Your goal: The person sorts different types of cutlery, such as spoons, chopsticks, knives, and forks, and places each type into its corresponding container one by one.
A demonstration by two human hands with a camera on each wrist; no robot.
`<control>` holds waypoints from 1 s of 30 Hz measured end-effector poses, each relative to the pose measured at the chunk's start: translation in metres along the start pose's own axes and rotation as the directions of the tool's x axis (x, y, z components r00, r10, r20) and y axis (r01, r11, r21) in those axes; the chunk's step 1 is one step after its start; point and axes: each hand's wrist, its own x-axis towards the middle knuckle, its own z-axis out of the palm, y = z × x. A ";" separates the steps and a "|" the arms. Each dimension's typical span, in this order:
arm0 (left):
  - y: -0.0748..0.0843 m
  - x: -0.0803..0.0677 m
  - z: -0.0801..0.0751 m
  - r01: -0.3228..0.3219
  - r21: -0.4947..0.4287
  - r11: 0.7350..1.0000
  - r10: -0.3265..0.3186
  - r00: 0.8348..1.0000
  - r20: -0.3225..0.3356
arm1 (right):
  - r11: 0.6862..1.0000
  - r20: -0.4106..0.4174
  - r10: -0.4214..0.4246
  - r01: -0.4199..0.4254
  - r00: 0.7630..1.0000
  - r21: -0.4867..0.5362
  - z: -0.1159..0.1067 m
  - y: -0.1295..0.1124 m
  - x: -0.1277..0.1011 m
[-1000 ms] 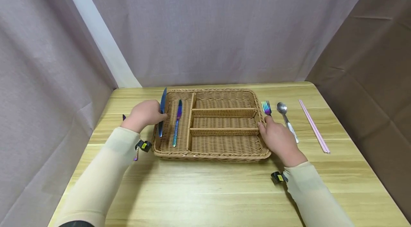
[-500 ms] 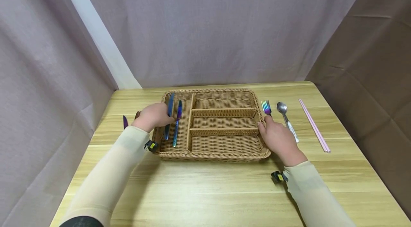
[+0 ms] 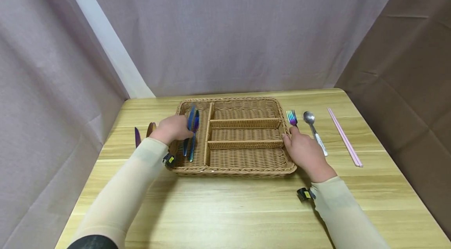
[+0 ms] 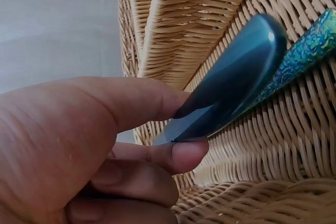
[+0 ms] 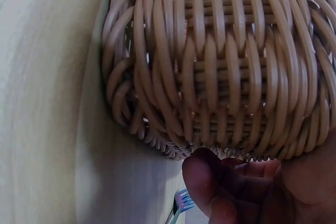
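Observation:
My left hand (image 3: 172,128) pinches a shiny blue table knife (image 3: 185,147) between thumb and fingers, inside the long left compartment of a wicker cutlery basket (image 3: 232,171). In the left wrist view the rounded handle end of this blue knife (image 4: 236,72) juts past the fingertips. Just right of it lies a rainbow-coloured knife (image 3: 192,149) with a textured handle, along the same compartment. My right hand (image 3: 305,149) grips the basket's right rim. From the right wrist view, its curled fingers (image 5: 199,177) are against the woven outer wall (image 5: 210,77).
Right of the basket lie a rainbow fork (image 3: 292,117), a spoon with a pale patterned handle (image 3: 318,141) and pink chopsticks (image 3: 345,137). On the left, a purple blade (image 3: 137,137) and a copper-coloured rounded piece (image 3: 150,129) are partly hidden by my forearm. Dividers (image 3: 246,144) split the basket.
My left hand has carried the blue knife rightward from over the basket's left rim and down into the left compartment, beside the rainbow knife. My right hand stays on the rim.

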 end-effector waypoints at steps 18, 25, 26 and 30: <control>0.008 0.001 0.004 0.030 0.063 0.998 -0.027 0.999 -0.045 | 1.000 -0.006 0.002 -0.002 1.000 0.005 0.000 0.000 -0.001; 0.008 0.003 0.005 0.033 0.085 0.996 -0.031 0.999 -0.032 | 1.000 -0.012 0.003 -0.003 1.000 0.009 0.001 0.001 -0.001; 0.008 0.004 0.005 0.033 0.089 0.996 -0.031 0.999 -0.031 | 1.000 -0.012 0.003 -0.003 1.000 0.010 0.001 0.001 -0.001; 0.008 0.004 0.005 0.037 0.096 0.995 -0.035 0.999 -0.025 | 1.000 -0.011 0.005 -0.005 1.000 0.015 0.001 0.001 -0.001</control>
